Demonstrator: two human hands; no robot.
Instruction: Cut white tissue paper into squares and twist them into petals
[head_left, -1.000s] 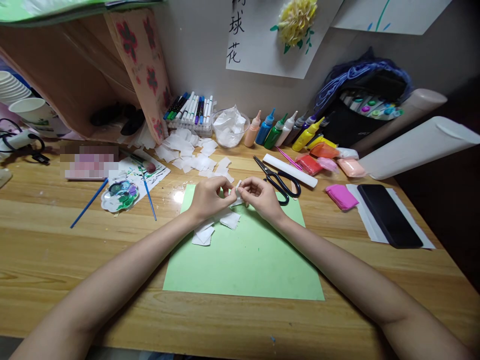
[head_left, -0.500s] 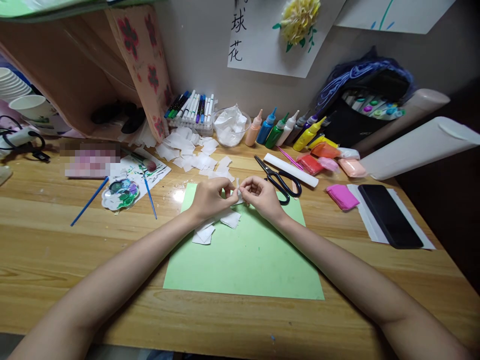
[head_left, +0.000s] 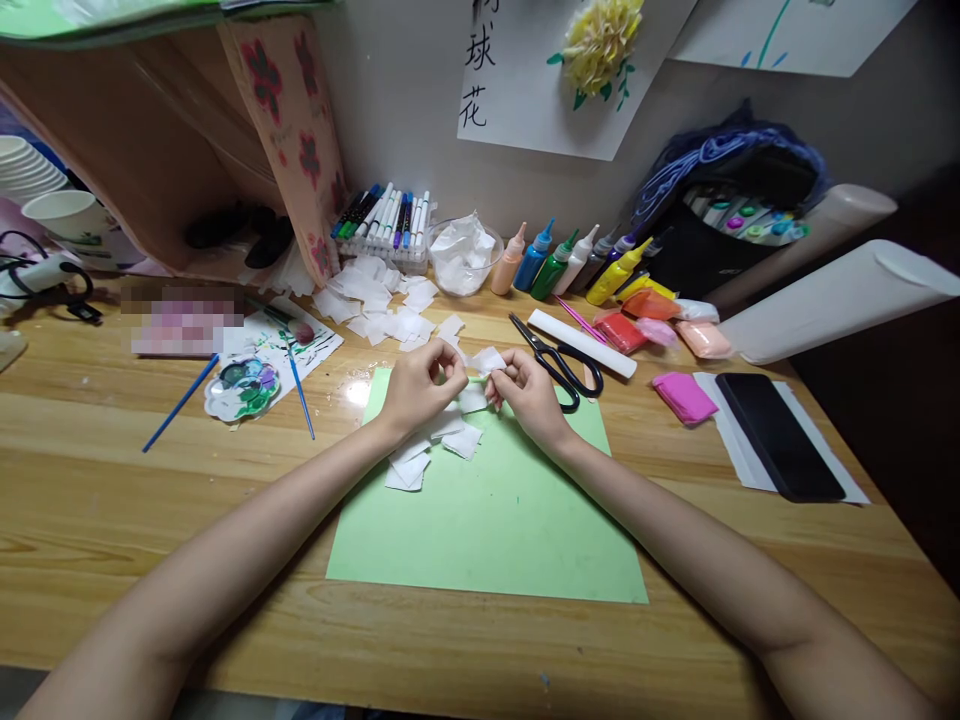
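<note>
My left hand (head_left: 421, 385) and my right hand (head_left: 525, 390) meet over the far edge of a green paper sheet (head_left: 495, 520) on the wooden desk. Both pinch a small white tissue piece (head_left: 487, 360) that now spreads between the fingertips. Under my left hand lies a little heap of white tissue squares (head_left: 427, 445) on the green sheet. Black scissors (head_left: 559, 362) rest just right of my right hand.
More tissue squares (head_left: 379, 300) are scattered behind. A marker box (head_left: 386, 230), a tissue bowl (head_left: 461, 255), paint bottles (head_left: 570, 262), clay packs (head_left: 660, 325), a phone (head_left: 776, 432), a paint palette (head_left: 241, 385) and blue brushes (head_left: 298, 385) ring the work spot.
The tissue piece was bunched tight between both hands; now my hands have drawn slightly apart and the piece opens out above my right fingers.
</note>
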